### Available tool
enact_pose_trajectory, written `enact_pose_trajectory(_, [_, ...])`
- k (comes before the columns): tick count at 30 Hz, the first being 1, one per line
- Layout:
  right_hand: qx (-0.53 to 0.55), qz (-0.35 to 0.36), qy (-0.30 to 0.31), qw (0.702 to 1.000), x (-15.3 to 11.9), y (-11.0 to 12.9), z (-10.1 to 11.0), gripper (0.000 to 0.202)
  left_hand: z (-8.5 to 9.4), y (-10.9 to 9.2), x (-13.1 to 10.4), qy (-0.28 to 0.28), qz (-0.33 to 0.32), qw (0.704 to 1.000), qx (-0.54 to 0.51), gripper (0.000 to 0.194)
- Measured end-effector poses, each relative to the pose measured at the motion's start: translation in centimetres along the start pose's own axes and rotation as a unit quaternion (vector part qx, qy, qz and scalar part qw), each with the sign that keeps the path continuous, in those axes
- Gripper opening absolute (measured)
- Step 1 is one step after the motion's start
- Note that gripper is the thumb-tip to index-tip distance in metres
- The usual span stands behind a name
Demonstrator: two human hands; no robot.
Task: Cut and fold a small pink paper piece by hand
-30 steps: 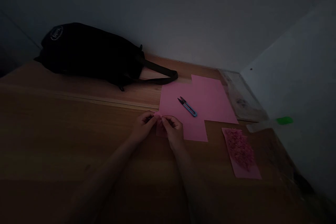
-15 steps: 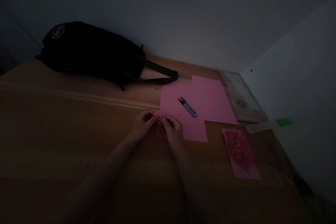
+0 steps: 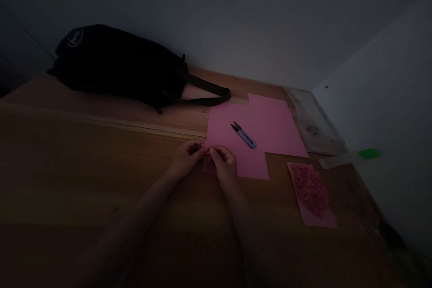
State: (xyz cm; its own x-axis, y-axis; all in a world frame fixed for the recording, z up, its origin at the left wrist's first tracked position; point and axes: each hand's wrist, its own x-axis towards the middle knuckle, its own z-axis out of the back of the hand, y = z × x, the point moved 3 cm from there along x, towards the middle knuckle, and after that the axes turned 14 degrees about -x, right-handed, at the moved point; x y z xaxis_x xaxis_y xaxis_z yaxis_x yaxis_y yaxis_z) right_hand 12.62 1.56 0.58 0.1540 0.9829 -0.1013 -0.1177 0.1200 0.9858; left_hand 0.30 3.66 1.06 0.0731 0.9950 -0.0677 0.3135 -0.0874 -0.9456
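Between the fingertips of my left hand [image 3: 186, 158] and my right hand [image 3: 225, 165] is a small piece of pink paper [image 3: 204, 146]. Both hands pinch it, thumbs and forefingers almost touching. Most of the piece is hidden by the fingers, and the dim light blurs its shape. Just beyond the hands lie overlapping pink paper sheets [image 3: 275, 128]. Blue thread snips [image 3: 245, 136] rest on these sheets, black blades pointing up and left. To the right, a heap of small crumpled pink pieces [image 3: 311, 190] sits on a pink paper rectangle [image 3: 319, 221].
A black bag [image 3: 118, 65] lies along the wall at the back left, its strap [image 3: 216, 94] reaching the pink sheets. Clear plastic packaging [image 3: 312, 121] is at the back right. A strip with a green end [image 3: 369, 153] sticks out by the right wall.
The fingertips have closed further over the small pink paper, so less of it shows. The whole view has shifted slightly; the snips, sheets and heap stay in place.
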Motion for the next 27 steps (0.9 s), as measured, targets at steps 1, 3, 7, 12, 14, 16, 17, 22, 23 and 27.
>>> enact_pose_trajectory(1, [0.000, -0.003, 0.001, 1.000, 0.00, 0.02, 0.00, 0.020, -0.02, -0.02, -0.02, 0.003, 0.003, 1.000, 0.003, 0.020])
enact_pose_trajectory(3, [0.000, -0.007, -0.002, 1.000, -0.01, 0.08, 0.03, 0.020, -0.04, -0.07, -0.06, 0.007, 0.008, 1.000, 0.013, 0.022])
enact_pose_trajectory(7, [-0.002, -0.009, -0.023, 1.000, -0.03, 0.13, 0.17, 0.020, -0.01, -0.11, -0.09, 0.015, 0.003, 1.000, 0.018, 0.027])
enact_pose_trajectory(12, [0.021, -0.015, -0.030, 0.999, 0.07, 0.02, 0.19, 0.019, 0.05, 0.16, 0.02, 0.026, 0.018, 0.999, 0.004, 0.030])
enact_pose_trajectory(14, [0.021, -0.015, -0.028, 0.999, 0.12, 0.01, 0.16, 0.019, 0.07, 0.17, 0.03, 0.025, 0.020, 0.999, -0.003, 0.030])
enact_pose_trajectory(16, [0.019, -0.015, -0.029, 0.999, 0.15, 0.03, 0.16, 0.020, 0.03, 0.11, 0.00, 0.028, 0.023, 0.999, -0.008, 0.031])
enact_pose_trajectory(17, [0.019, -0.014, -0.031, 0.999, 0.16, 0.05, 0.17, 0.021, 0.00, 0.05, -0.03, 0.028, 0.022, 0.999, -0.010, 0.030])
enact_pose_trajectory(22, [0.023, -0.012, -0.032, 0.999, 0.13, 0.17, 0.24, 0.021, -0.01, -0.39, -0.23, 0.006, -0.004, 1.000, -0.021, 0.012])
enact_pose_trajectory(23, [0.023, -0.013, -0.029, 0.999, 0.12, 0.18, 0.24, 0.020, -0.02, -0.45, -0.26, 0.005, -0.007, 1.000, -0.023, 0.011])
enact_pose_trajectory(27, [0.022, -0.018, -0.023, 0.999, 0.12, 0.20, 0.25, 0.020, -0.07, -0.55, -0.34, -0.003, 0.003, 1.000, -0.014, 0.017])
